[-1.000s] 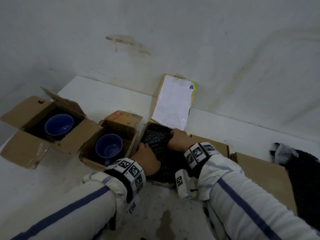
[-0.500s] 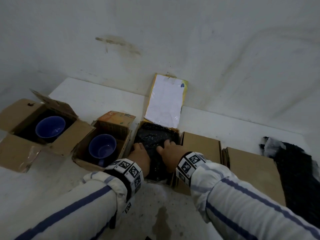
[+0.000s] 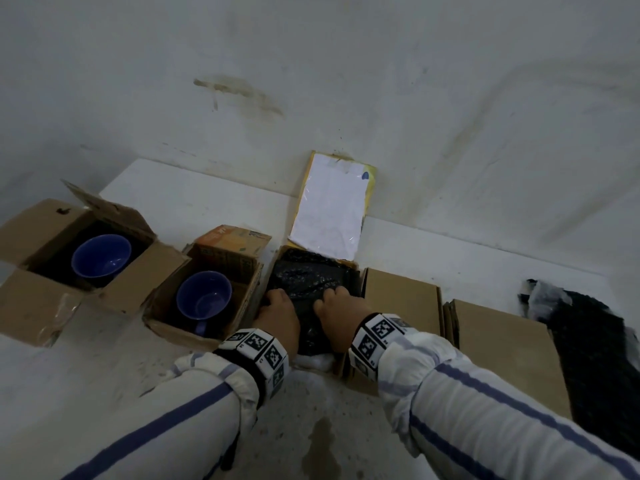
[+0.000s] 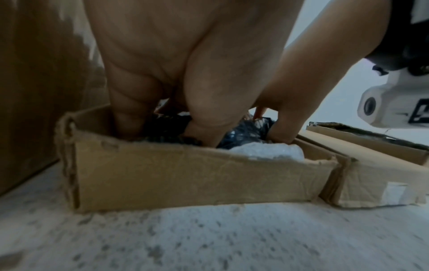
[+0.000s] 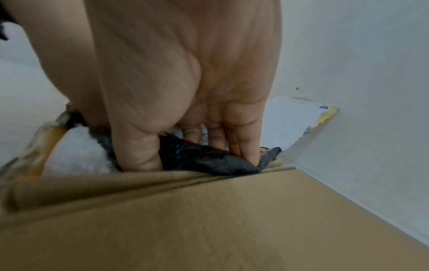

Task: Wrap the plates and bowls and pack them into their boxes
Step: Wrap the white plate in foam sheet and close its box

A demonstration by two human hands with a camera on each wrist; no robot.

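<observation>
Two hands are being pressed down into the middle box, an open cardboard box whose lid, faced with white paper, is being leaned against the wall behind it. A bundle wrapped in black plastic is being held inside this box, with a patch of white padding showing at the near edge. What is wrapped inside the plastic cannot be told.

The left hand is being kept at the left side of the bundle, its fingers pushed down between the wrap and the box wall; whether they are gripping the wrap or only pressing it cannot be told. The right hand is being kept at the right side, its fingers bent down onto the black wrap and its thumb dug in beside them, so a fold of the plastic is being pinched against the box edge.

Two blue bowls are being kept in open boxes to the left: one bowl in the far-left box, the other bowl in the next box, just beside the middle box. Two closed flat boxes are lying to the right, the nearer one touching the middle box and the farther one beside it. More black wrap is lying at the right edge of the table.
</observation>
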